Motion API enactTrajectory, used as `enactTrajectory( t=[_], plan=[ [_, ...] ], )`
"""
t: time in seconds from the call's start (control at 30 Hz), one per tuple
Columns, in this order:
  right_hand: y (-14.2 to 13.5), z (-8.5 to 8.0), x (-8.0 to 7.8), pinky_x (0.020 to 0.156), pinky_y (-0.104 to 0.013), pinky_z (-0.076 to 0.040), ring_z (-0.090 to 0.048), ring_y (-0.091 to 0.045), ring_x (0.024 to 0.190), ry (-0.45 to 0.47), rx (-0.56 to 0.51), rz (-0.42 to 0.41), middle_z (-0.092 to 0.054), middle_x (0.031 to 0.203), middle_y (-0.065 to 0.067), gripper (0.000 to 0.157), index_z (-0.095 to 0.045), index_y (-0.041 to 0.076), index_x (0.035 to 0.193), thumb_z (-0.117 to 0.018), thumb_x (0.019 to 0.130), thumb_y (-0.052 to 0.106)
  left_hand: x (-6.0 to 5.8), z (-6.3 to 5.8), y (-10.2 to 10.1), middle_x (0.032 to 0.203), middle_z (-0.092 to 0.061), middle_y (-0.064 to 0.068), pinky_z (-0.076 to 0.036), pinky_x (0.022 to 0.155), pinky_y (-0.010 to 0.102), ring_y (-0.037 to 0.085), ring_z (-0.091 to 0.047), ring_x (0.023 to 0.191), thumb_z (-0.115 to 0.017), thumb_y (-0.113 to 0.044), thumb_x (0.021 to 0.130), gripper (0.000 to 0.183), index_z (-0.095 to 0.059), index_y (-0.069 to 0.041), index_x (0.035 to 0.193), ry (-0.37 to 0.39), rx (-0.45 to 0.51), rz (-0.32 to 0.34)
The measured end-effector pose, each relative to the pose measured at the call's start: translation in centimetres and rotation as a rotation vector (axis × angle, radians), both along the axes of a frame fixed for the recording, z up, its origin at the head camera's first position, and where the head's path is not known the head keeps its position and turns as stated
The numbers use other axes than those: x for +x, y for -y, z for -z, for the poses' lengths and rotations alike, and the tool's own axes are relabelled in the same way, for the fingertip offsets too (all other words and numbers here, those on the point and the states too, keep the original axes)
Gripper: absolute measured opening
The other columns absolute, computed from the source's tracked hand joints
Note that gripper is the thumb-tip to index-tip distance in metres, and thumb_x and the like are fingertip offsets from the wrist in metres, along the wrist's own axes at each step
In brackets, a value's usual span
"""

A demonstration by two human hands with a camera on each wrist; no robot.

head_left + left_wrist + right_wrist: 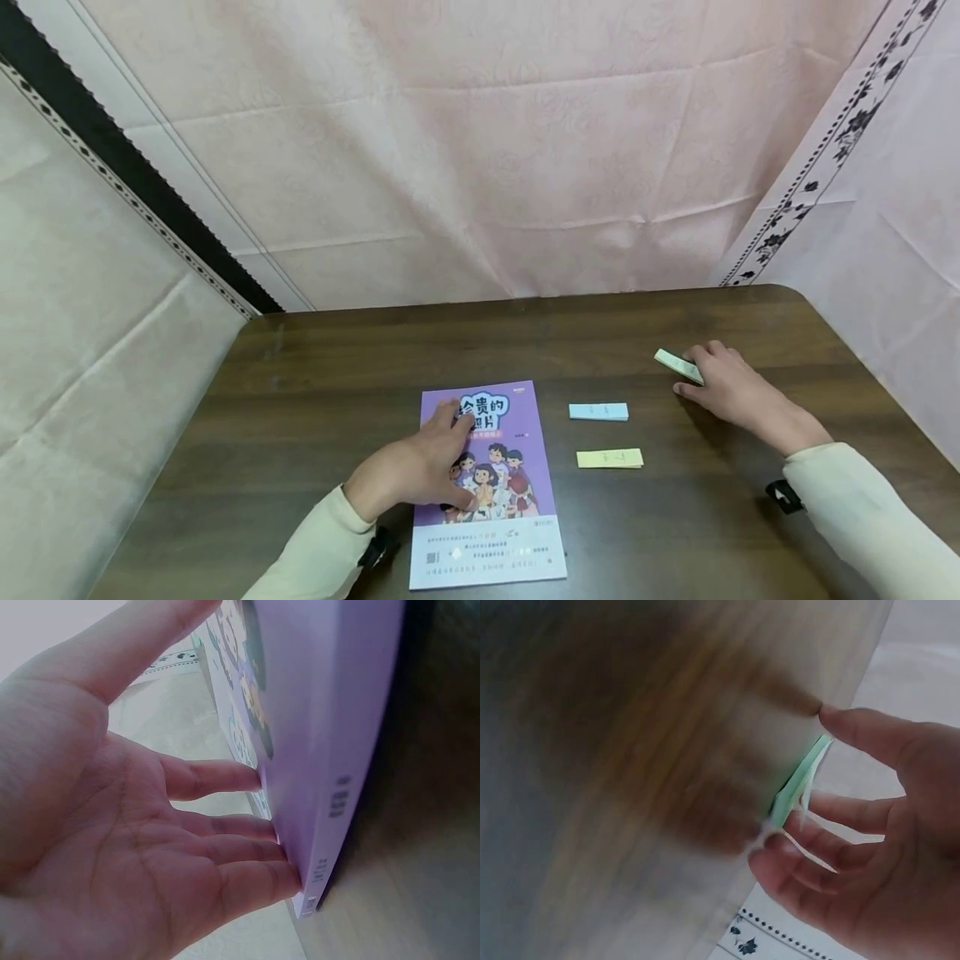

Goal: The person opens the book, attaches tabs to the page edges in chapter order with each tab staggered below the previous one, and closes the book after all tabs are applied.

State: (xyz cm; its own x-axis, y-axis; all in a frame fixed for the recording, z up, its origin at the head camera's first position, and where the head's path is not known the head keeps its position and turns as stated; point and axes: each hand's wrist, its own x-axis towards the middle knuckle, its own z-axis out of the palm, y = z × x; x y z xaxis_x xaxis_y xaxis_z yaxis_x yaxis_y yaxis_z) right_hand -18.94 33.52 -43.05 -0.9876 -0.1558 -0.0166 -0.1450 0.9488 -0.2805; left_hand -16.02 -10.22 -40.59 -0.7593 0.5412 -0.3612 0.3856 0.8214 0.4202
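A purple and white book (487, 553) with cartoon children on its cover lies on the table. My left hand (427, 462) rests on that cover, thumb and fingers spread. In the left wrist view, fingertips (289, 877) touch the cover close to the purple spine. At the right, my right hand (731, 387) reaches around one end of a small green sticky note pad (677, 365). The right wrist view shows the green pad (799, 780) between thumb and fingers, the thumb (862, 731) apart from it.
A blue sticky note pad (597, 412) and a yellow one (610, 458) lie between the book and my right hand. The brown wooden table (337, 375) ends at a back edge against pale cloth (450, 167). More cloth hangs on both sides.
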Motion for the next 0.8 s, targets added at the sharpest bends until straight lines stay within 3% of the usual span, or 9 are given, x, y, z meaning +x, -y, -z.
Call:
enactTrajectory(
  t=[0.13,0.27,0.47,0.8],
  plan=[
    [-0.5,0.2,-0.3,0.072,-0.052,-0.051,-0.056,-0.033,0.082,-0.015,-0.013,-0.020,-0.060,0.095,-0.022,0.031,-0.064,-0.014,0.108,-0.078,0.093,0.009,0.2,0.1,0.1,0.173,-0.011,0.026,-0.029,0.124,0.057,0.042,-0.009,0.161,-0.094,-0.035,0.080,0.111,-0.030,0.002,0.163,0.004,0.002,-0.007],
    [-0.3,0.0,-0.6,0.069,-0.050,-0.051,-0.057,-0.030,0.079,-0.027,-0.010,-0.039,-0.063,0.092,-0.018,0.016,-0.068,-0.008,0.099,-0.077,0.090,0.002,0.2,0.0,0.2,0.173,-0.012,0.027,-0.029,0.124,0.058,0.044,-0.009,0.161,-0.094,-0.034,0.080,0.111,-0.031,0.003,0.163,0.002,0.013,-0.009],
    [0.8,-0.2,-0.8,0.065,-0.046,-0.050,-0.056,-0.026,0.076,-0.015,-0.019,-0.055,-0.063,0.095,-0.015,0.020,-0.067,-0.006,0.101,-0.077,0.088,0.004,0.3,0.0,0.3,0.172,-0.013,0.028,-0.031,0.123,0.057,0.044,-0.013,0.160,-0.094,-0.034,0.081,0.110,-0.031,0.003,0.162,0.005,0.020,-0.013],
    [4.1,-0.7,-0.7,0.069,-0.047,-0.055,-0.063,-0.025,0.087,-0.077,-0.035,-0.147,-0.065,0.107,-0.013,0.025,-0.068,-0.001,0.113,-0.074,0.091,0.008,0.2,0.1,0.2,0.172,-0.013,0.028,-0.030,0.124,0.056,0.043,-0.012,0.161,-0.093,-0.034,0.081,0.110,-0.030,0.004,0.163,-0.011,0.013,0.013]
  ],
)
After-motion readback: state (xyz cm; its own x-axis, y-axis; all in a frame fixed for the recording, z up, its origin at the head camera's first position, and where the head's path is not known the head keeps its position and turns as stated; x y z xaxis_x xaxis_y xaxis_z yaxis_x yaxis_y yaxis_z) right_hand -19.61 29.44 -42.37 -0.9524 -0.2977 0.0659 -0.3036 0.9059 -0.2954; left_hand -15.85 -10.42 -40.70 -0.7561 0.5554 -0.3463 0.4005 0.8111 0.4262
